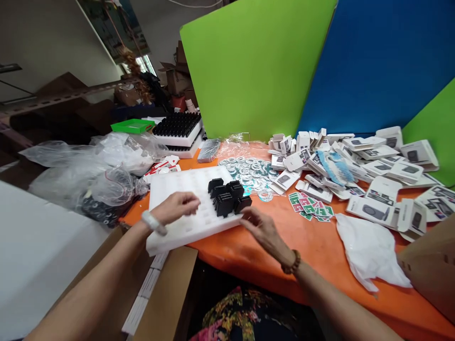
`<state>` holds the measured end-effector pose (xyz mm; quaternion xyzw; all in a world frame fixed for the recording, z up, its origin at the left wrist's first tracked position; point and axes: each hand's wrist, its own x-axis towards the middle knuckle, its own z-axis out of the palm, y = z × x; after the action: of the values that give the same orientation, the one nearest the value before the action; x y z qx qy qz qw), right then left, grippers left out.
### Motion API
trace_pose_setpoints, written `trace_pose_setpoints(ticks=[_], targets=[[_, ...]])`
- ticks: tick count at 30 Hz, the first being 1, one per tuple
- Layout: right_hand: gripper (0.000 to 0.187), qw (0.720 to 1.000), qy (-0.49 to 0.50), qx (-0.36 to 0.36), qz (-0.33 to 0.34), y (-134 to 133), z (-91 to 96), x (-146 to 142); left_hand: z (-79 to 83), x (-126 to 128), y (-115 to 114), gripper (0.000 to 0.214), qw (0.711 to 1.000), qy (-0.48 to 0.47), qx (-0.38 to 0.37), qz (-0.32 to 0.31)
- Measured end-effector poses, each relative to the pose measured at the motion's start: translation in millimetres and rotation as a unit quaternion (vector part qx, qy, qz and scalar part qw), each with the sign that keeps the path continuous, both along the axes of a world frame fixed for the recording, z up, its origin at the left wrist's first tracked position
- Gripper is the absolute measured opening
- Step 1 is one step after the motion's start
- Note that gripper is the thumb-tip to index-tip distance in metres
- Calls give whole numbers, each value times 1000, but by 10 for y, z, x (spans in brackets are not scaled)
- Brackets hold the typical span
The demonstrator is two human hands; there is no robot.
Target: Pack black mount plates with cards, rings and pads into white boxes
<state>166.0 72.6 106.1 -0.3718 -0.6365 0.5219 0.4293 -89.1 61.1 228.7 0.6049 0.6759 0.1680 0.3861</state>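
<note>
A white foam tray (167, 244) with rows of slots lies at the table's front edge, slightly turned. Toward its right side, several flat black devices (224, 202) stand upright in the slots. My left hand (180, 207) hovers over the tray's bare left part, fingers curled together, and nothing shows in them. At the tray's right front corner is my right hand (262, 229), its fingers apart and close to the nearest black device (242, 203); whether they touch it I cannot tell.
Opened white boxes (377, 208) pile up on the right. Green and red cards (309, 207) and bagged ring stickers (249, 171) lie mid-table. Stacked foam trays of black pieces (177, 130) stand behind plastic bags (117, 156). A cardboard box (167, 293) sits below the edge.
</note>
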Motion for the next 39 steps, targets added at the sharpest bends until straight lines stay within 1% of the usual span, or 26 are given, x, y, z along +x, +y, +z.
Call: trace_pose_setpoints(ticks=[1,2,3,4,5,6,7,9,11,13,14,15,16,18,22,24,26,27,29,31,32,34,36,37,38,39], targets=[[20,997,-35,51,-50,144,11,112,-4,20,-198,28,996,-68,-61,9],[25,991,-66,93,-75,287,11,201,-43,48,-389,29,986,-119,-117,21],[29,985,-96,125,-73,425,0,265,-115,83,-566,29,975,-154,-155,36],[32,980,-122,150,-54,551,-22,306,-215,124,-723,30,964,-183,-186,55],[34,975,-146,166,-22,662,-51,324,-334,171,-855,33,953,-209,-197,92],[35,971,-164,174,16,756,-85,323,-459,221,-958,38,939,-241,-204,135],[35,967,-177,174,57,832,-118,306,-580,275,-1029,44,918,-281,-202,194],[36,962,-187,161,119,934,-164,248,-768,385,-1073,52,851,-384,-196,300],[38,958,-187,155,151,974,-163,185,-854,481,-1002,54,767,-485,-174,383],[37,956,-193,161,150,960,-117,137,-855,545,-857,57,683,-549,-141,461],[36,955,-203,164,141,936,-85,117,-840,561,-775,58,650,-564,-122,494],[36,954,-214,168,126,902,-52,96,-825,567,-697,57,624,-574,-101,520],[35,953,-226,171,108,860,-24,72,-814,565,-627,55,607,-579,-81,538],[33,949,-249,180,68,756,5,2,-816,544,-527,48,591,-587,-44,551],[30,938,-279,204,-24,540,-47,-218,-866,498,-481,40,585,-596,-3,550],[26,932,-282,216,-69,464,-95,-322,-862,481,-495,40,577,-607,-5,547],[19,934,-268,214,-104,423,-128,-391,-834,456,-504,41,566,-621,-23,541],[16,937,-256,207,-116,419,-132,-410,-819,438,-501,41,565,-625,-32,537],[14,947,-226,183,-139,445,-108,-418,-810,382,-478,39,573,-628,-32,526],[16,956,-191,144,-171,511,-33,-392,-842,301,-441,36,585,-627,-16,515],[17,961,-171,113,-184,551,21,-365,-875,256,-424,35,587,-624,-10,516],[20,975,-120,35,-181,617,145,-286,-958,180,-413,35,580,-612,-15,538],[23,989,-59,-33,-132,623,256,-182,-1042,154,-447,37,564,-602,-43,564],[24,993,-31,-52,-106,593,293,-131,-1075,172,-484,38,559,-600,-62,568],[25,995,-9,-59,-86,539,312,-88,-1099,215,-531,38,561,-604,-83,560],[25,995,2,-56,-78,463,312,-57,-1115,282,-587,37,569,-613,-109,537]])
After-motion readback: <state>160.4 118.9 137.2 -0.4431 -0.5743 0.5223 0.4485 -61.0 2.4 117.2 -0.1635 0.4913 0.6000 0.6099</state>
